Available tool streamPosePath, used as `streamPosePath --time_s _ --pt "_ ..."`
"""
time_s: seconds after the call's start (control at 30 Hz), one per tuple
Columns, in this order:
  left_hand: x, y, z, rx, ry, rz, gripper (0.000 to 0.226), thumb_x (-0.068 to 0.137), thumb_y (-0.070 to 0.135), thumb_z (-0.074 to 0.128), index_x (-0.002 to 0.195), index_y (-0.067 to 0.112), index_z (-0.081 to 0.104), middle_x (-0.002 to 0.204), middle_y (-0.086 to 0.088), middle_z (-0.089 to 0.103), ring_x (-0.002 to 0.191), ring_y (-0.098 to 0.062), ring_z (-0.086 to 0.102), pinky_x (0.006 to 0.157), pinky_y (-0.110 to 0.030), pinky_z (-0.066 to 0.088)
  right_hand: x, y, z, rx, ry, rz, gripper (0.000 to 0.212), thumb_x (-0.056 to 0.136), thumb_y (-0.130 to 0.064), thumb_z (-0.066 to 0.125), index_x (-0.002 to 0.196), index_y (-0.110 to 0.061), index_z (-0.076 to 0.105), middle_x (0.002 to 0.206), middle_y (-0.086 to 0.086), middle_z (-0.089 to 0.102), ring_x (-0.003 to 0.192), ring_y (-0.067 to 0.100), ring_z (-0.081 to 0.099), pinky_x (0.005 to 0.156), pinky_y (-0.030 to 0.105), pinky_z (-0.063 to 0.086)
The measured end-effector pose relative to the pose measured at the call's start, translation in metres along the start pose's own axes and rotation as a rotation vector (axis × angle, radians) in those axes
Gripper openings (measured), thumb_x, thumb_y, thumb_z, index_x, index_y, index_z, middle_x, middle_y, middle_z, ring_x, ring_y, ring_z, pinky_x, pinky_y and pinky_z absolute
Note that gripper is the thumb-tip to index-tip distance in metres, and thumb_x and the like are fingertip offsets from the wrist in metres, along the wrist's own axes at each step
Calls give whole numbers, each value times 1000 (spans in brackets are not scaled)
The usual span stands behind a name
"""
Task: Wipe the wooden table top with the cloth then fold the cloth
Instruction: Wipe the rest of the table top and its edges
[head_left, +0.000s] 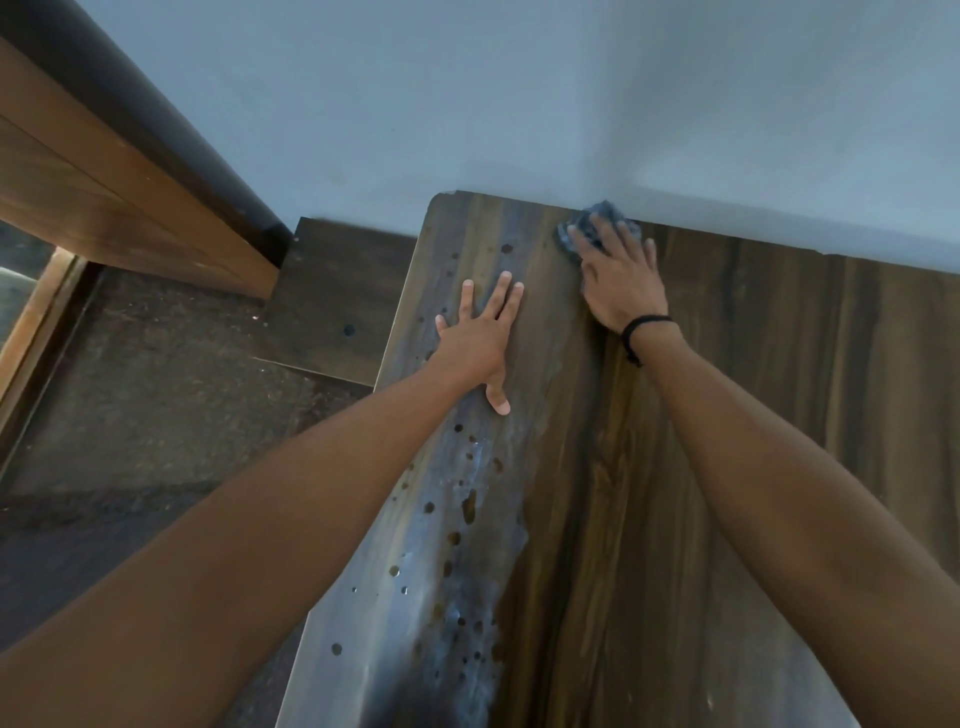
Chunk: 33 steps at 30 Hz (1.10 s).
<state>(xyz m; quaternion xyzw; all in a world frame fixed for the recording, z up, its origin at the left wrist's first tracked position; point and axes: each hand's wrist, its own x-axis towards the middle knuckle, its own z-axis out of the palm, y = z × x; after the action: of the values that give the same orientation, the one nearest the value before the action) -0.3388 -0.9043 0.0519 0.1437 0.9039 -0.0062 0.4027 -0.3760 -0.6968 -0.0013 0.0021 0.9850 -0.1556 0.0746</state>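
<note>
Fingers (511, 296) of the left hand (478, 340) are spread straight and laid flat on the dark brown wood-grain table top (753, 441), palm down, nothing held. Fingers (605, 234) of the right hand (621, 283) are stretched fairly straight and pressed onto a crumpled grey-blue cloth (574, 234). The cloth is pinned under them rather than gripped, as far as can be seen. It is located at the far edge of the table top, right against the pale blue-grey wall (467, 104), a little right of the rounded far-left corner. A black cord wristband (635, 332) is worn on the right wrist. A greyish dusty strip (467, 571) dotted with dark round spots is seen along the table's left side, under the left hand. The surface right of it is darker, with clear grain. A dark speckled floor (156, 374) and a brown wooden frame (104, 197) are seen at left.
</note>
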Motion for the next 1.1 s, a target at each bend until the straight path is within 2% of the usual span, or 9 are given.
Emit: streamPosePath --time_s 0.1,0.27,0.4,0.53,0.57,0.7,0.83,1.0,1.1 --pt "-1 -1 0 0 4 6 160 56 38 96 151 26 -32 154 10 -44 144 -38 -33 114 -71 10 14 -1 -6 83 11 199 56 104 -27 34 158 -33 21 168 1 6 154 31 -1 123 55 1" --pt "1 1 0 6 -5 -2 161 55 38 96 150 26 -33 153 11 -45 144 -38 -33 115 -71 10 -15 -7 4 -12 -15 -39 54 106 -25 33 158 -33 20 168 0 6 154 29 0 123 55 1" --pt "3 0 2 -17 -5 -2 162 54 36 97 150 27 -33 153 12 -45 144 -37 -34 115 -72 9 -31 -5 -1 72 39 205 55 105 -24 35 158 -31 21 168 1 6 154 31 0 123 57 2" --pt "7 -5 7 -29 48 25 165 50 38 98 151 28 -32 154 13 -44 145 -37 -32 113 -72 9 -82 -21 20 -26 9 -22 54 106 -26 33 158 -34 21 168 0 7 154 29 -1 122 53 -2" --pt "8 -5 9 -33 50 27 165 49 38 98 151 28 -32 154 13 -44 144 -38 -33 112 -73 9 -92 -15 21 -33 -2 -26 53 107 -27 34 158 -36 21 168 -1 8 154 27 0 123 53 -1" --pt "8 -9 12 -63 68 42 166 47 41 98 151 28 -30 155 14 -42 145 -37 -32 112 -72 6 -111 -24 24 48 44 198 56 105 -23 38 158 -34 22 168 0 9 154 30 1 123 57 -1" --pt "-11 -27 29 -140 174 73 157 53 52 93 157 20 -20 162 5 -31 147 -40 -27 118 -66 5 -160 -46 44 -6 8 -40 55 104 -25 37 157 -36 24 167 -3 12 154 28 3 122 55 0" --pt "-62 -52 83 -72 114 92 154 55 61 88 156 24 -21 160 4 -36 146 -39 -29 118 -63 1 -166 -54 39 81 15 199 58 103 -22 37 157 -35 23 168 -3 9 154 27 1 123 56 1" --pt "-78 -59 107 -60 87 110 156 55 54 92 155 26 -25 158 3 -39 145 -40 -30 118 -62 2 -201 -74 55 44 9 42 59 102 -22 39 158 -34 23 168 -3 10 154 28 2 123 57 5"
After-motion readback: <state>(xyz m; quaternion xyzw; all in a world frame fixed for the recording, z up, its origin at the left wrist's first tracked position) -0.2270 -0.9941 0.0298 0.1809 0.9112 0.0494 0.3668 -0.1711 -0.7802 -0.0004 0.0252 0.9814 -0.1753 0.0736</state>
